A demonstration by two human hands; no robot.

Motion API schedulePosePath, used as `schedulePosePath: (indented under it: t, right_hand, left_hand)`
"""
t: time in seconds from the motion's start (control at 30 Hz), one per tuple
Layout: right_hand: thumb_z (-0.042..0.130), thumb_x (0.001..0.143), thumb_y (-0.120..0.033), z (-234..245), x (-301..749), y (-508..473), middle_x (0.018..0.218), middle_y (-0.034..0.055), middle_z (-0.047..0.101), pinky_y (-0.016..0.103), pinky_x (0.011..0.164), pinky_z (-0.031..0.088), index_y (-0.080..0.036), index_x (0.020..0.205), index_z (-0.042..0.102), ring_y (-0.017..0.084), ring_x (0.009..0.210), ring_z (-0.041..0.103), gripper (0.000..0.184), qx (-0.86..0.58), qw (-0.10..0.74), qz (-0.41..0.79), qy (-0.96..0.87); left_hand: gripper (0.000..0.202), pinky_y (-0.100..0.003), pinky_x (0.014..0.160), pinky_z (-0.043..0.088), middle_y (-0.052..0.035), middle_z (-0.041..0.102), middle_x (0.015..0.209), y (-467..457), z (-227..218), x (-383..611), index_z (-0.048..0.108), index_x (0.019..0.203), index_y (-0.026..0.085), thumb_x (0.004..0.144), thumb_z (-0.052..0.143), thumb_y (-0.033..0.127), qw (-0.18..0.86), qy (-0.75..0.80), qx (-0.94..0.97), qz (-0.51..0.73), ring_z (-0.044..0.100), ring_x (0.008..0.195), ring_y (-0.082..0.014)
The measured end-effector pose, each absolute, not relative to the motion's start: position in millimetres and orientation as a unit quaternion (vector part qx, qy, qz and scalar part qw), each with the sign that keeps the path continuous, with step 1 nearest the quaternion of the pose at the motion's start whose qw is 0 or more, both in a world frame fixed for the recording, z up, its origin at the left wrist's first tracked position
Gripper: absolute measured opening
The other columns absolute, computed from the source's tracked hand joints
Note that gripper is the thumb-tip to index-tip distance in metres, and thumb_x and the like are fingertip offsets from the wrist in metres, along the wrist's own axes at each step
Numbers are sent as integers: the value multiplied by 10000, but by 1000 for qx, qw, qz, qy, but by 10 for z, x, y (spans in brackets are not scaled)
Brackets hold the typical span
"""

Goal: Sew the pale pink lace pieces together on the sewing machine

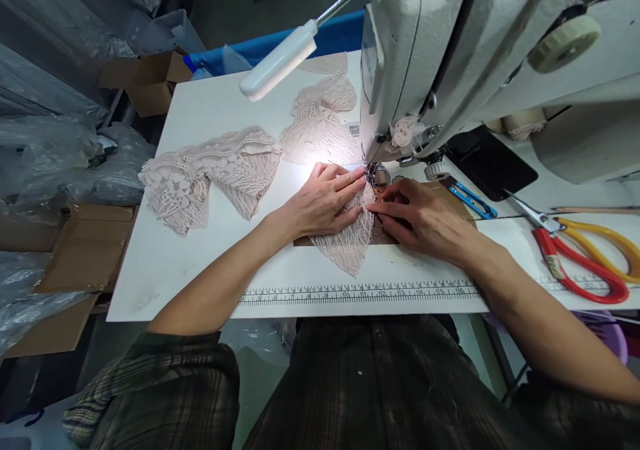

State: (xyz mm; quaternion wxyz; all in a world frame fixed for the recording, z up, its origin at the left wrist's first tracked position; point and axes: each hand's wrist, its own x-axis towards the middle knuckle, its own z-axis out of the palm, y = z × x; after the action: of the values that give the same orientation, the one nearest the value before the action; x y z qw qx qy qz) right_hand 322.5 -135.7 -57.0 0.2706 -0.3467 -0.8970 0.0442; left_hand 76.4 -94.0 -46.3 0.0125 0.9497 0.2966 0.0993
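Note:
A pale pink lace piece [345, 247] lies under the needle area of the sewing machine [395, 57], its pointed end toward me. My left hand [330, 200] rests flat on the lace, fingers stretched toward the presser foot [374, 175]. Just right of the foot, my right hand [417, 213] has its thumb and fingertips closed at the lace's right edge. More joined lace pieces [225, 163] trail off to the left, and another stretch of lace [323, 113] lies behind the foot.
A lamp [277, 63] hangs over the white table [200, 283]. Blue thread snips [470, 200], a black phone [493, 163] and red-and-yellow scissors [580, 250] lie to the right. A printed ruler [360, 295] runs along the front edge. Cardboard boxes [145, 83] stand at left.

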Motion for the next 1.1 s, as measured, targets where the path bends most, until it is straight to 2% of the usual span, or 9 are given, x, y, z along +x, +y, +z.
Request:
schedulePosePath:
  t: [0.17, 0.33, 0.47, 0.53, 0.7, 0.93, 1.1]
  right_hand:
    - [546, 984, -266, -570, 3241, -1348, 1051, 105, 662, 343, 814, 567, -225, 1118, 784, 188, 917, 625, 276, -349, 280, 58, -892]
    - [572, 981, -299, -564, 3280, -1348, 1107, 107, 654, 350, 854, 576, -246, 1123, 792, 179, 950, 631, 267, -358, 272, 95, -888]
    - [570, 979, -292, -557, 3286, -1346, 1107, 113, 645, 367, 862, 576, -242, 1128, 794, 189, 965, 632, 275, -360, 266, 104, -888]
    - [571, 977, -286, -554, 3282, -1346, 1104, 110, 643, 365, 860, 575, -243, 1142, 791, 187, 958, 630, 278, -362, 263, 105, -888]
    - [552, 981, -244, -555, 3269, -1353, 1099, 114, 635, 353, 848, 576, -224, 1143, 780, 188, 951, 625, 280, -358, 264, 100, -890]
    - [506, 1007, -243, -583, 3242, -1352, 1064, 129, 619, 366, 854, 584, -171, 1189, 734, 204, 950, 605, 301, -363, 255, 39, -895]
    - [472, 1014, -268, -594, 3217, -1316, 1042, 127, 614, 374, 818, 578, -187, 1243, 694, 207, 917, 597, 330, -384, 229, 23, -894]
  left_hand:
    - [472, -546, 971, 437, -165, 536, 1557, -982, -423, 781, 577, 1397, 126, 1041, 421, 393, -4, 306, 948, 90, 579, 1174, -359]
    - [426, -540, 976, 440, -202, 572, 1494, -1001, -450, 807, 597, 1347, 113, 1047, 436, 368, -33, 294, 949, 109, 590, 1181, -349]
    - [293, -443, 861, 464, -113, 735, 1245, -986, -513, 827, 676, 1184, 169, 1053, 444, 291, -37, 244, 957, 152, 646, 948, -245]
    - [275, -425, 818, 462, -76, 759, 1209, -980, -518, 818, 696, 1132, 194, 1052, 451, 291, -38, 230, 958, 168, 645, 890, -227]
    - [294, -442, 801, 459, -75, 749, 1248, -988, -432, 767, 707, 1165, 196, 1013, 519, 362, -22, 225, 961, 157, 638, 849, -231]
    - [348, -457, 804, 454, -110, 696, 1346, -1013, -389, 772, 669, 1252, 191, 1031, 478, 380, -33, 255, 960, 114, 633, 948, -273]
    - [375, -462, 812, 456, -134, 662, 1395, -1019, -421, 799, 650, 1284, 175, 1054, 440, 384, -43, 287, 951, 104, 630, 1027, -303]
